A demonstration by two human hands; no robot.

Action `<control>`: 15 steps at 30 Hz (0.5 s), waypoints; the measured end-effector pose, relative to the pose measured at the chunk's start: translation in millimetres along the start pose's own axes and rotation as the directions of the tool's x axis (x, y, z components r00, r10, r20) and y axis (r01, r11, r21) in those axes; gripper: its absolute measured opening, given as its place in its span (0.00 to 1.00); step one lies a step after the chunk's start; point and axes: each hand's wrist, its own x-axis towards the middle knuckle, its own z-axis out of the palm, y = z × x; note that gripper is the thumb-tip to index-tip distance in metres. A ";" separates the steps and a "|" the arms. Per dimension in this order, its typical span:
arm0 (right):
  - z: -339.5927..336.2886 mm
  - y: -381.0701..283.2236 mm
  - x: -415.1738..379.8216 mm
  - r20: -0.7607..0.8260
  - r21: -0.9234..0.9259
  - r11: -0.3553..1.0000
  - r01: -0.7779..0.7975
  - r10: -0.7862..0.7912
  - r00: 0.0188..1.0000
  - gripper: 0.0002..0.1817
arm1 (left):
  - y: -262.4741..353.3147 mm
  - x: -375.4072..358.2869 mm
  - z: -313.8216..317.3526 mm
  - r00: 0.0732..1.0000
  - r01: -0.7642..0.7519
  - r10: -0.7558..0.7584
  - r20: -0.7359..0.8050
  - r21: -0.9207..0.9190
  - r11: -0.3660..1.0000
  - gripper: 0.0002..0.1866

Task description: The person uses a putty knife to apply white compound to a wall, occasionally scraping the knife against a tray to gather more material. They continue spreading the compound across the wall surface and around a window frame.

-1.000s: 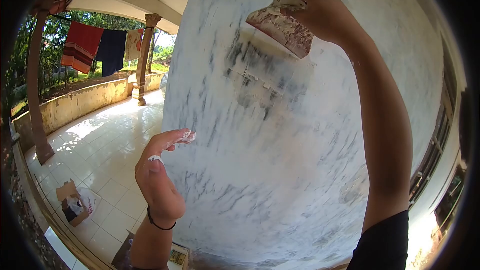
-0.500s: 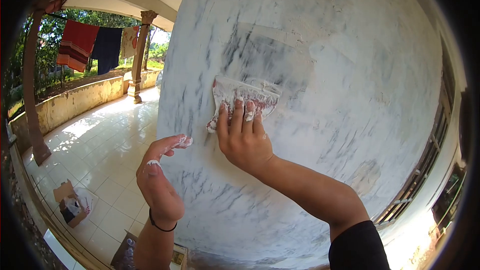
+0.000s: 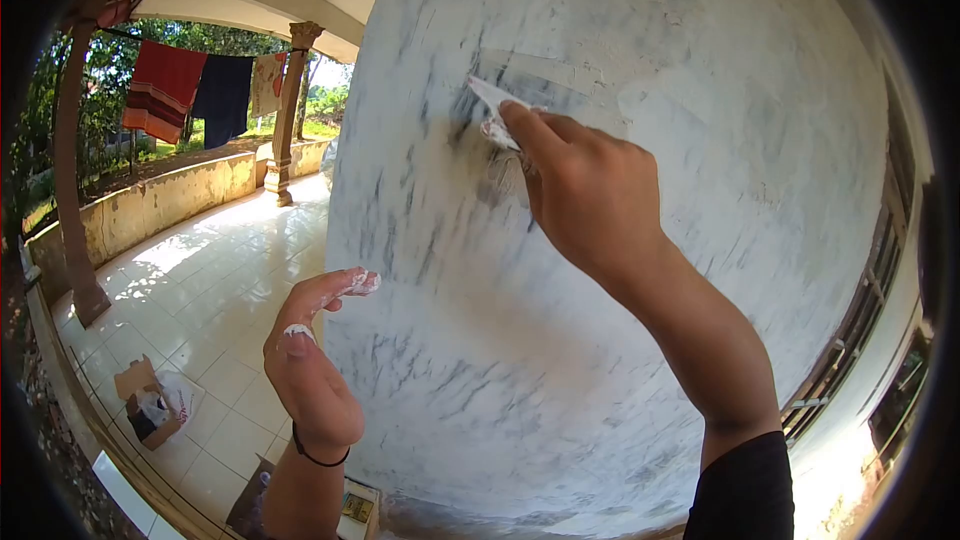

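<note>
My right hand (image 3: pixel 595 185) is closed around a putty-smeared, flat spreader (image 3: pixel 497 110) and holds it edge-on at the wall. One corner of the spreader points up and to the left, over a dark patch (image 3: pixel 480 120). The wall (image 3: pixel 600 390) carries white putty streaked with grey. Lower left, my left hand (image 3: pixel 312 360) is raised beside the wall's corner with its fingers bent towards the wall and nothing visible in it. White putty coats its fingertips and thumb, and a dark band (image 3: pixel 318 450) circles the wrist.
An opened cardboard box (image 3: pixel 150 405) with plastic bags sits on the tiled floor (image 3: pixel 225 380) at left. Another box (image 3: pixel 357 508) stands at the wall's foot. Cloths (image 3: pixel 165 90) hang on a line between pillars (image 3: pixel 285 120). A barred window (image 3: pixel 870 310) is at right.
My right hand has moved up and right and turned, tilting the spreader from lying flat on the wall to edge-on. My left hand has hardly moved.
</note>
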 end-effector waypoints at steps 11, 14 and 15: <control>75.8 -21.9 -52.2 0.136 -0.476 0.862 0.178 -0.128 0.982 0.20 | -4.5 -7.0 16.2 1.000 0.015 -0.015 -0.010 -0.012 1.000 0.28; 84.3 -47.8 -79.3 0.177 -0.409 0.877 0.253 -0.195 0.965 0.21 | -2.1 -8.8 17.3 1.000 0.026 -0.026 0.002 -0.014 1.000 0.29; 84.1 -55.4 -87.3 0.177 -0.371 0.884 0.286 -0.235 0.956 0.22 | 0.3 -8.3 18.3 1.000 0.017 -0.017 0.012 -0.016 1.000 0.29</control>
